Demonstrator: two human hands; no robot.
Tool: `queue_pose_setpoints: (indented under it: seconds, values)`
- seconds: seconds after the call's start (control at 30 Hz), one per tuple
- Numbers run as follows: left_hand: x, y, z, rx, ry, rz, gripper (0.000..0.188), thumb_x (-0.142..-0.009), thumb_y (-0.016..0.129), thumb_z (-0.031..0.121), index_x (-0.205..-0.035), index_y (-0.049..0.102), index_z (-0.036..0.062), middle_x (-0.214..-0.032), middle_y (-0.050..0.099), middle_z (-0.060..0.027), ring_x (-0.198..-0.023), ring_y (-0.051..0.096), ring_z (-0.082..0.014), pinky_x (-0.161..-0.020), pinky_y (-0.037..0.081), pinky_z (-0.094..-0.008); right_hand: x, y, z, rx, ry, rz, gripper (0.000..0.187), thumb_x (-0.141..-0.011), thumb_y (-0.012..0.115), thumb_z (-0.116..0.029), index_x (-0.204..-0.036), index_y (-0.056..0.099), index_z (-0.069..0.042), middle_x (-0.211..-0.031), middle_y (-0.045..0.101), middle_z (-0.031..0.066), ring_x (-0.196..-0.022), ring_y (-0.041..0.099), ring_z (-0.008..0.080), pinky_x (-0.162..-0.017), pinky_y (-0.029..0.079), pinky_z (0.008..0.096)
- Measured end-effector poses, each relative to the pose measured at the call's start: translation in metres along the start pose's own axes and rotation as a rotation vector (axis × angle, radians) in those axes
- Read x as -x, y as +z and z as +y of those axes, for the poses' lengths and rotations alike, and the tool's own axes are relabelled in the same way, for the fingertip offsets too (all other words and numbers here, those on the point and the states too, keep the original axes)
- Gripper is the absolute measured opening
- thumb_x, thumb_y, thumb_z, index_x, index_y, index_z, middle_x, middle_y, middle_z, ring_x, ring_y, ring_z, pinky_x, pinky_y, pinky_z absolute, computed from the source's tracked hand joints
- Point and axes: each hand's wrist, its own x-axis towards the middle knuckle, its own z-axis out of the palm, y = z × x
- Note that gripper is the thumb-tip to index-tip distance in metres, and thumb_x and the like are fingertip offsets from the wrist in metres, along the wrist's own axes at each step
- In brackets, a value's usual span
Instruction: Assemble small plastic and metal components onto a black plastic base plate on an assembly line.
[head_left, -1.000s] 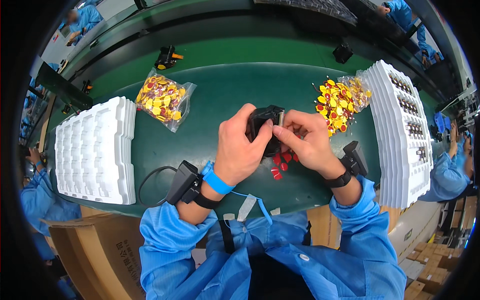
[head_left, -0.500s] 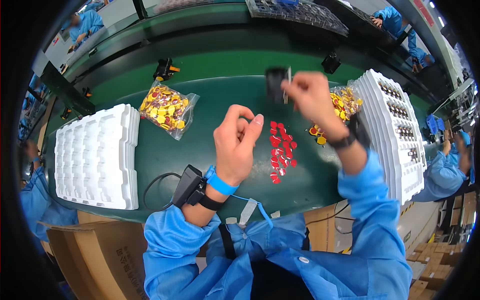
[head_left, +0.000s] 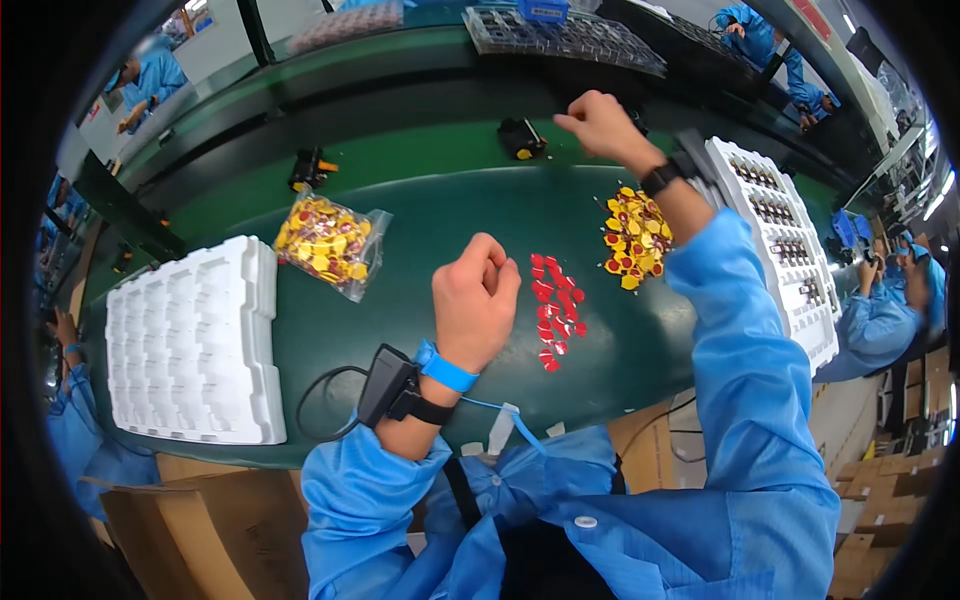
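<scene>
Black device (head_left: pixel 522 139) near right hand (head_left: pixel 606 128); left hand (head_left: pixel 470 310) curled; either grip half-hidden, contents unclear.

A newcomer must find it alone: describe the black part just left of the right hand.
Start at the big dark green table, then look beyond it to the brighter green strip. There, just left of the right hand, sits a small black part with a yellow patch low down. By contrast, the black piece farther left has a jutting orange stub.
</scene>
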Motion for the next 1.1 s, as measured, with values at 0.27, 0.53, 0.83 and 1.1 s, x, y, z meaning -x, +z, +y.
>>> queue_pose_setpoints:
  seconds: [0.27, 0.53, 0.83, 1.1]
  values:
    - [0.005, 0.006, 0.006, -0.021, 0.119, -0.103, 0.012, -0.086, 0.064, 0.003, -0.079, 0.054, 0.0026, -0.053, 0.041, -0.0017, -0.048, 0.038, -0.0071, -0.046, 0.028, -0.0270, 0.086, -0.024, 0.017, 0.354, -0.110, -0.375, 0.016, -0.071, 0.073, -0.014, -0.083, 0.070, -0.004, -0.090, 0.068, 0.0197, -0.091, 0.066, 0.0390, -0.079, 0.054, 0.0449]
    - [0.005, 0.008, 0.001, -0.040, 0.107, -0.110, 0.012, -0.086, 0.064, 0.003, -0.080, 0.054, 0.0021, -0.053, 0.041, -0.0019, -0.048, 0.038, -0.0075, -0.046, 0.028, -0.0271, 0.069, -0.018, 0.040, 0.285, -0.158, -0.533, 0.020, -0.070, 0.074, -0.014, -0.080, 0.065, 0.001, -0.077, 0.065, 0.0178, -0.078, 0.065, 0.0321, -0.068, 0.052, 0.0419]
    - [0.006, 0.006, 0.003, -0.043, 0.113, -0.134, 0.012, -0.086, 0.064, 0.003, -0.080, 0.054, 0.0022, -0.052, 0.041, -0.0024, -0.047, 0.038, -0.0090, -0.046, 0.029, -0.0275, 0.098, -0.042, 0.019, -0.008, -0.276, -0.130, 0.024, -0.074, 0.074, -0.008, -0.072, 0.055, 0.005, -0.060, 0.053, 0.0132, -0.052, 0.049, 0.0216, -0.053, 0.040, 0.0383]
    - [0.004, 0.002, 0.005, 0.297, -0.191, -0.343, 0.020, -0.097, 0.060, 0.016, -0.083, 0.056, 0.0026, -0.057, 0.050, 0.0014, -0.051, 0.044, -0.0048, -0.046, 0.032, -0.0228, 0.168, -0.012, -0.050, -0.506, -0.394, -0.014, 0.013, -0.081, 0.072, -0.001, -0.086, 0.060, 0.000, -0.068, 0.058, 0.0052, -0.061, 0.059, 0.0110, -0.054, 0.045, 0.0251]
